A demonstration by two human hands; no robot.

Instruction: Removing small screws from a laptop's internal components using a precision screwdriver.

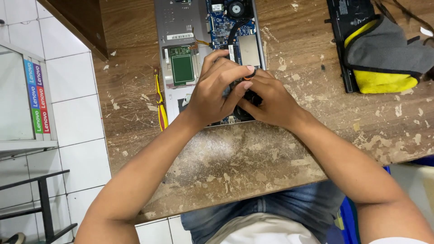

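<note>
Head view shows the left hand (212, 92) and right hand (266, 101) pressed together over the opened laptop (190, 49), fingers clamped on a small black part (248, 97) at its near edge. A yellow screwdriver (160, 101) lies just left of the laptop on the worn table (244, 158); a grey-and-yellow pouch (384, 58) sits well right.

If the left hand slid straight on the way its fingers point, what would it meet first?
Probably the right hand, already touching the left hand over the opened laptop; beyond lies bare wooden table. Depth is unclear.
</note>
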